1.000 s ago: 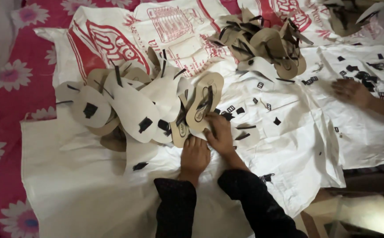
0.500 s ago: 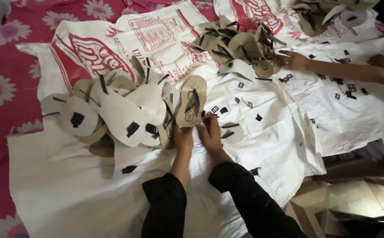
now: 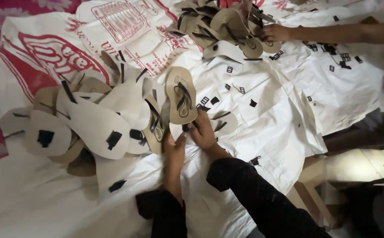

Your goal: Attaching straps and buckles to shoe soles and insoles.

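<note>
While both our hands meet at its heel end, the tan sandal [image 3: 181, 94] stands tilted, long axis running up and away from us. Left hand [image 3: 174, 150] and right hand [image 3: 203, 131] pinch around its lower edge, right slightly nearer. Sole pile [image 3: 86, 123] lies just left on the white sheet [image 3: 280, 123].
</note>
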